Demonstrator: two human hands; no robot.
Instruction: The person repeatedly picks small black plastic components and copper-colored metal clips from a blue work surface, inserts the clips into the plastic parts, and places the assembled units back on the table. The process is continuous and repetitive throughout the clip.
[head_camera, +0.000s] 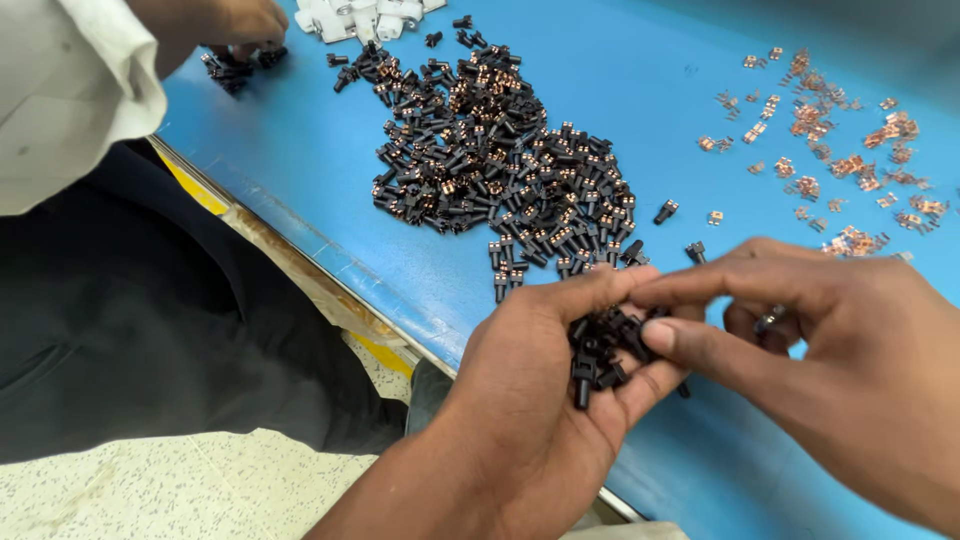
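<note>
My left hand (540, 400) is cupped palm up near the table's front edge and holds a bunch of small black plastic parts (600, 350). My right hand (850, 350) reaches in from the right. Its thumb and forefinger meet my left fingertips over the bunch, and a small dark piece (770, 320) sits tucked in its curled fingers. Just beyond my hands, a large heap of black parts with copper inserts (500, 160) lies on the blue table (300, 170).
Loose copper clips (840, 160) are scattered at the right rear. White plastic pieces (355, 18) lie at the far edge. Another person in a white sleeve and dark trousers sits at the left, one hand (235, 25) over a small black pile (232, 68).
</note>
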